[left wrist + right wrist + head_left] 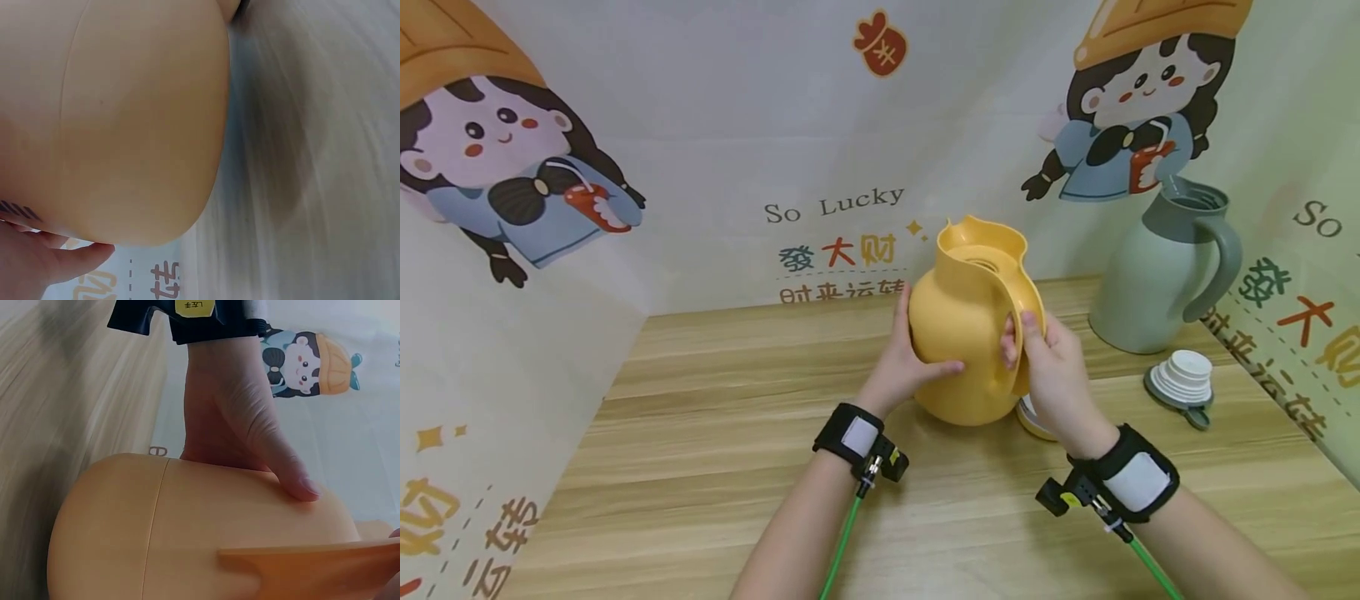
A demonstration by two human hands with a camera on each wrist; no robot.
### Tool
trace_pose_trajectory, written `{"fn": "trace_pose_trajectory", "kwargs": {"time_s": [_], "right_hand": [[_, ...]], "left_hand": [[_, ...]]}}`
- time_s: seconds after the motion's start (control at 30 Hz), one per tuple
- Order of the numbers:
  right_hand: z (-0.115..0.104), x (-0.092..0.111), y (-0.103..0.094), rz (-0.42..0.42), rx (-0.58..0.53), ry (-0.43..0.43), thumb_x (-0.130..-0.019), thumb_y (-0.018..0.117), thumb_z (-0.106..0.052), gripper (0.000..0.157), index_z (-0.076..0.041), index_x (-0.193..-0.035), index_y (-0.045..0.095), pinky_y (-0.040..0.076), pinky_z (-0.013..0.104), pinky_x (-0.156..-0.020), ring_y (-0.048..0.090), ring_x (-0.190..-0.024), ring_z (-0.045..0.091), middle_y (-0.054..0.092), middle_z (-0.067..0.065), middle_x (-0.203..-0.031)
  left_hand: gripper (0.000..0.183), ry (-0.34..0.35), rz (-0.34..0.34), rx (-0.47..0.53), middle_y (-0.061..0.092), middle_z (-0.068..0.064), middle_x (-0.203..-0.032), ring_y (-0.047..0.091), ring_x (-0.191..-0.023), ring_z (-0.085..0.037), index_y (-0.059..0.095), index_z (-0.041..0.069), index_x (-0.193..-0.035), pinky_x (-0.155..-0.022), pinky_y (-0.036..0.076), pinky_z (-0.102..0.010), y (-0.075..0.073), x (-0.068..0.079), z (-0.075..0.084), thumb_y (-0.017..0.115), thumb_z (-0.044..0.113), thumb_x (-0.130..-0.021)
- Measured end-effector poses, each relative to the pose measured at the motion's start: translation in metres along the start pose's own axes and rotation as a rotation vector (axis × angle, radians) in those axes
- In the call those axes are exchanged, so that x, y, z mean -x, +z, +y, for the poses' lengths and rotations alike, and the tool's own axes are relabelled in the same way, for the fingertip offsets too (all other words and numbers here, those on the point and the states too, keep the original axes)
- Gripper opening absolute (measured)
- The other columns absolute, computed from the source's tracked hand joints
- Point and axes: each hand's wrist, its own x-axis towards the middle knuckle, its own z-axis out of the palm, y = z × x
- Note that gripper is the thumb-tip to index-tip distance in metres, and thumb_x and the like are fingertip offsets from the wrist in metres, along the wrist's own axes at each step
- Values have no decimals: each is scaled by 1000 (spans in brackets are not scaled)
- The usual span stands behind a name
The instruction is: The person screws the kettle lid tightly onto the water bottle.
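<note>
A yellow thermos jug (962,333) without a lid on stands upright between the hands, its spouted mouth uppermost. My left hand (904,362) holds the rounded body from the left, with the thumb across the front. The right hand (1058,379) grips the handle (1019,321), thumb near its upper part. Close up, the left wrist view shows the jug's smooth side (131,125) and a few fingertips. In the right wrist view, the left thumb (290,475) presses on the body. Part of a white and yellow round lid (1034,421) shows behind the right hand.
A grey-green thermos jug (1138,275) stands uncapped at the back right. In front of it lies a white and grey stopper (1183,383). The wooden table (715,433) meets a printed cloth backdrop (715,100) at the back and sides. Green cables trail from both wrist cameras.
</note>
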Motion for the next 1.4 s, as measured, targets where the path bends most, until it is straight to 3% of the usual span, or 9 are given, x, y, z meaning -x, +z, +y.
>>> {"fn": "trace_pose_trajectory", "kwargs": {"time_s": [0.13, 0.4, 0.53, 0.93, 1.4], "right_hand": [[1, 7, 5, 10, 13, -35, -101, 34, -26, 38, 7, -88, 45, 42, 25, -53, 44, -58, 18, 46, 6, -65], [3, 19, 16, -16, 33, -81, -101, 34, -23, 35, 6, -87, 46, 41, 24, -55, 44, -59, 20, 45, 10, -65], [0, 25, 24, 6, 50, -80, -101, 35, -23, 35, 6, -86, 47, 40, 25, -54, 44, -59, 19, 45, 11, -64], [-2, 49, 45, 28, 80, -190, -101, 35, -11, 28, 5, -82, 48, 39, 23, -49, 44, -54, 17, 45, 10, -60], [-9, 79, 62, 17, 64, -175, -101, 33, -8, 27, 3, -81, 48, 39, 24, -48, 44, -54, 17, 45, 8, -60]], "left_hand": [[121, 27, 4, 11, 11, 4, -148, 26, -128, -14, -5, 41, -141, -104, 22, -38, -2, 5, -1, 85, 25, -63], [117, -4, -14, 41, 14, -1, -148, 26, -129, -16, -1, 25, -145, -104, 22, -37, -13, 29, 30, 83, 12, -65], [117, 17, -1, 31, 14, -2, -148, 25, -129, -18, 0, 23, -145, -104, 22, -40, -16, 36, 32, 83, 10, -65], [119, 60, -20, 21, 15, -2, -148, 24, -130, -19, 3, 23, -146, -104, 22, -42, -28, 56, 34, 84, 4, -60], [120, 1, -32, -16, 16, -4, -148, 29, -127, -26, 3, 23, -146, -102, 24, -45, -37, 89, 41, 85, 7, -60]]}}
